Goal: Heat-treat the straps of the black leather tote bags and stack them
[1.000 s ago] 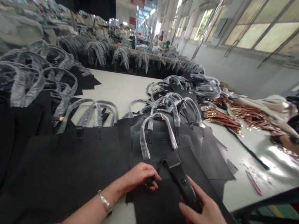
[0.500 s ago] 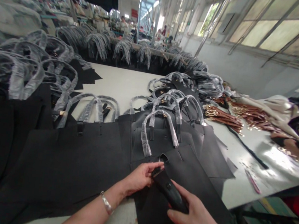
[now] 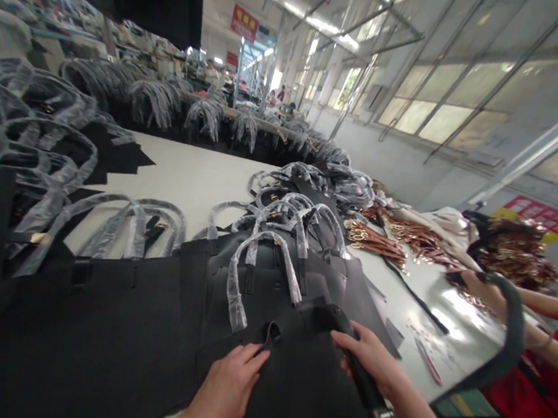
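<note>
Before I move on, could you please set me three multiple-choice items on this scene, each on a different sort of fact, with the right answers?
1. Where do the brown straps with brass-coloured hardware lie?
A) On the floor
B) On the white work table, beside the black bags
C) Inside a cardboard box

2. What colour is the co-worker's garment at the right edge?
A) Green
B) White
C) Red

3. What is the person's right hand doing?
A) Gripping a black strap
B) Lying flat on the table
C) Holding scissors

Answers:
1: B, since the straps lie on the white surface right of the bags.
2: C, since red cloth fills the lower right corner.
3: A, since the fingers curl over the strap.
</note>
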A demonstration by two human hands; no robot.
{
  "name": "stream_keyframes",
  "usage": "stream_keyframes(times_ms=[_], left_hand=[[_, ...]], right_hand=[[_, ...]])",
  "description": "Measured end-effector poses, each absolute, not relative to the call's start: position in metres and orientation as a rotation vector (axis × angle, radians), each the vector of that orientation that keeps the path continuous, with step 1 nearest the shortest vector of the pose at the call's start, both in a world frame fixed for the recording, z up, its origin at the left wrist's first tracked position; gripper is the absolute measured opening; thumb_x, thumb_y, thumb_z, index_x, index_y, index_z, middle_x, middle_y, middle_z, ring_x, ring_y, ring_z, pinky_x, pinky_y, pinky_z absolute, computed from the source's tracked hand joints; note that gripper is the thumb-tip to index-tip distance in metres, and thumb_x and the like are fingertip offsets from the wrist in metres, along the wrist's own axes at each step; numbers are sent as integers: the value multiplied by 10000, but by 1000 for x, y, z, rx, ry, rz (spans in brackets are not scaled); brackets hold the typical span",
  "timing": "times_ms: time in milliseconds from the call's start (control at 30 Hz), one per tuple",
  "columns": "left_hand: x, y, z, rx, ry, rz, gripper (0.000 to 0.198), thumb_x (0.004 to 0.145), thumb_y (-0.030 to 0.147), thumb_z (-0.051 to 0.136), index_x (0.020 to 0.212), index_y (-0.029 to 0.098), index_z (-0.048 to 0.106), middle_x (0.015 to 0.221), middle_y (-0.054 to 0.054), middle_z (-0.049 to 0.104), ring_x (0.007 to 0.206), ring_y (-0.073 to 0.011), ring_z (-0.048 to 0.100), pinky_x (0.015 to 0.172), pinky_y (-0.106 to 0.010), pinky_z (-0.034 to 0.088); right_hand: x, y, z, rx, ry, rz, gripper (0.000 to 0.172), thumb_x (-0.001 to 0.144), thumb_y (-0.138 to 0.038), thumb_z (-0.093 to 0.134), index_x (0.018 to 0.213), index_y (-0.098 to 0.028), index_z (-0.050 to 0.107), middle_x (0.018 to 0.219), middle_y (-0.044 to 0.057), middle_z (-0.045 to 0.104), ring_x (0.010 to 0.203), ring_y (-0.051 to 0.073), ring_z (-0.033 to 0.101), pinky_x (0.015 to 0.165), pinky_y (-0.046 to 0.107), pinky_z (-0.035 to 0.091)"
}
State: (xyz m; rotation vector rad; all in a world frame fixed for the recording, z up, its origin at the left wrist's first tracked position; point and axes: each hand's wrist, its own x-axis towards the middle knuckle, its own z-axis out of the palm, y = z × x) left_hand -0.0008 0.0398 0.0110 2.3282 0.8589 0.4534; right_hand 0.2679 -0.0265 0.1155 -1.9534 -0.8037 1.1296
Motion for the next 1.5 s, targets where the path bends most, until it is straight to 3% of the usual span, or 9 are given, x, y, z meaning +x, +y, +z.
stream_keyframes(times_ms=[467, 633, 767, 867, 1000, 1133, 1233, 1400, 1500], left_hand=[[1, 35, 7, 2481, 892, 398, 510, 868, 68, 389, 1294, 308, 534, 1322, -16, 573, 1174, -204, 545, 982, -361, 481], [2, 35, 6, 2496, 922, 410, 481, 888, 91, 370, 1268, 330, 544, 1289, -8, 585, 1139, -199, 559, 925, -334, 503], [3, 34, 4, 2506, 937, 501, 566, 894, 109, 377, 1417, 324, 354, 1285, -20, 569, 1113, -172, 559, 950, -310, 472], [-3, 36, 11, 2584, 1107, 681, 641, 873, 189, 469, 1469, 185, 232, 1365, -113, 481, 1215, -242, 474, 1020, -384, 404], [-16, 48, 33, 2613, 1553, 555, 720, 828, 391, 574, 1390, 25, 311, 1306, -232, 461, 1162, -366, 477, 949, -465, 407], [-22, 64, 52, 2495, 1601, 204, 712, 799, 517, 572, 1287, 26, 404, 1167, -206, 541, 1019, -336, 577, 796, -390, 470], [-23, 71, 54, 2353, 1557, 87, 630, 803, 505, 570, 1257, 94, 422, 1194, -186, 561, 1016, -320, 609, 741, -355, 479], [-23, 85, 38, 2294, 1385, 13, 586, 817, 413, 595, 1301, 141, 407, 1084, -150, 666, 1000, -304, 643, 782, -343, 472], [-23, 93, 29, 2338, 1302, 38, 604, 803, 362, 611, 1327, 132, 417, 1139, -165, 657, 1051, -300, 629, 839, -333, 460]], right_hand=[[297, 16, 111, -2021, -841, 1193, 229, 765, -343, 685, 847, -180, 549, 625, -13, 629, 379, 112, 555, 321, 201, 441], [294, 17, 112, -1991, -923, 940, 250, 777, -356, 662, 937, -192, 563, 549, -59, 567, 392, 113, 550, 358, 198, 444], [306, -8, 137, -1972, -924, 740, 327, 779, -409, 664, 1017, -212, 557, 515, -75, 543, 438, 132, 574, 402, 206, 461], [318, -54, 154, -2011, -847, 706, 371, 735, -439, 708, 978, -195, 569, 517, -57, 569, 444, 142, 579, 410, 220, 467], [318, -128, 155, -2095, -682, 712, 422, 714, -460, 718, 990, -177, 569, 481, -58, 555, 417, 143, 565, 390, 216, 441], [301, -199, 130, -2157, -555, 821, 562, 734, -477, 692, 1168, -160, 531, 436, -72, 538, 370, 139, 532, 371, 211, 401], [287, -243, 103, -2127, -468, 921, 592, 758, -477, 683, 1231, -172, 499, 478, -73, 557, 374, 127, 533, 376, 202, 395], [271, -260, 80, -1983, -361, 1039, 475, 763, -448, 698, 1137, -198, 547, 745, 1, 678, 419, 106, 579, 366, 192, 419], [273, -241, 81, -1908, -342, 969, 425, 721, -426, 740, 1033, -191, 574, 774, 13, 682, 416, 111, 586, 346, 196, 420]])
